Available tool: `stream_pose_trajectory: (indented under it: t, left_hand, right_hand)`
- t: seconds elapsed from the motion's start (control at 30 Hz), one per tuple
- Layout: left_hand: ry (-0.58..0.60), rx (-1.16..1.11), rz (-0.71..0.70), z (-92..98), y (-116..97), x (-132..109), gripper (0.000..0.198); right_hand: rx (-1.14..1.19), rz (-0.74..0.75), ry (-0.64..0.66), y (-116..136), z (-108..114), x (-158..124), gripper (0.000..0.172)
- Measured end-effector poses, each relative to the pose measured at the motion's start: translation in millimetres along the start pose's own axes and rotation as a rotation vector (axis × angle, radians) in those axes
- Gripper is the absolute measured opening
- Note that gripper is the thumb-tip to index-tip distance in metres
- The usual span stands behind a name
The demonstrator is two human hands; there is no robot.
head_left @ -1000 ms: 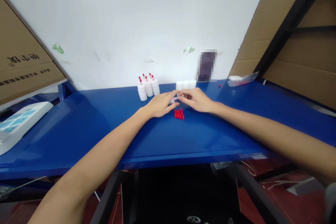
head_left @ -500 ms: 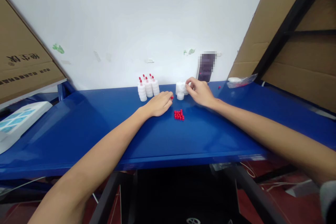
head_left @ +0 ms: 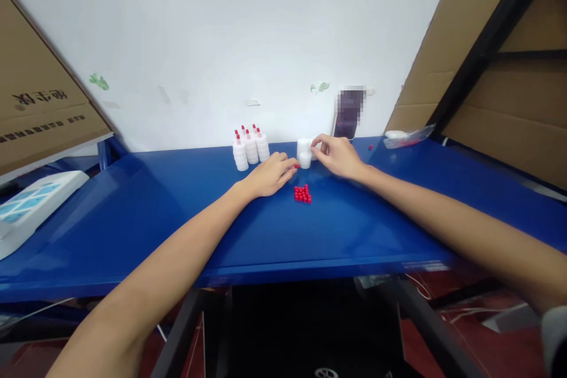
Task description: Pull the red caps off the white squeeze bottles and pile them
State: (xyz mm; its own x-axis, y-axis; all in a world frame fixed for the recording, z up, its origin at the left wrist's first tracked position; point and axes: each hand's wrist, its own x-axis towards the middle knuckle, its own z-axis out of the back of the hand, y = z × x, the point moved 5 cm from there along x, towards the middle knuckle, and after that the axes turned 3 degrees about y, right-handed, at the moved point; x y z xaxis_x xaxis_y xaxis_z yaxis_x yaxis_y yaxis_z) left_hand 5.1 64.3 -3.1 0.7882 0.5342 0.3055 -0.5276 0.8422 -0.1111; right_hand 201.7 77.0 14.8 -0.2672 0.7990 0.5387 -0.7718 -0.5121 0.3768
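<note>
My left hand (head_left: pixel 273 176) reaches in from the left, its fingertips closed on a small red cap (head_left: pixel 296 166) beside a white round container (head_left: pixel 305 159). More white containers stand tightly behind that one. At their right side is my right hand (head_left: pixel 339 155), thumb and finger bent around a white container that it partly hides. Left of my hands stand several white ribbed bottles (head_left: pixel 251 147) with red pointed tips. Nearer to me, a cluster of loose red caps (head_left: pixel 302 194) lies on the blue table (head_left: pixel 283 236).
A phone (head_left: pixel 348 112) leans against the wall at the back. One stray red cap (head_left: pixel 370 147) and a clear plastic bag (head_left: pixel 408 137) lie to the right. A white power strip (head_left: pixel 39 207) rests at the left edge. Cardboard (head_left: pixel 500 106) borders the right side.
My left hand has shifted slightly right, bringing the red cap up to the front white container. My right hand has moved slightly left and down. The bottles and loose caps look unchanged.
</note>
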Motion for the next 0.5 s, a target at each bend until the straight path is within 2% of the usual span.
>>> stream_pose_trajectory:
  t: [0.13, 0.27, 0.33, 0.5]
  left_hand:
    - [-0.098, 0.026, -0.012, 8.3, -8, 1, 0.035]
    - [-0.133, 0.06, -0.018, 12.1, -14, 2, 0.033]
    - [-0.132, 0.07, -0.015, 11.8, -15, 3, 0.032]
    - [-0.107, 0.017, -0.019, 8.8, -15, 2, 0.033]
  right_hand:
    - [0.029, -0.011, -0.059, 5, 5, -4, 0.019]
    - [0.155, 0.023, -0.155, 13, 12, -12, 0.019]
    - [0.212, 0.045, -0.119, 20, 10, -16, 0.018]
    - [0.197, 0.102, 0.103, 40, -3, -23, 0.022]
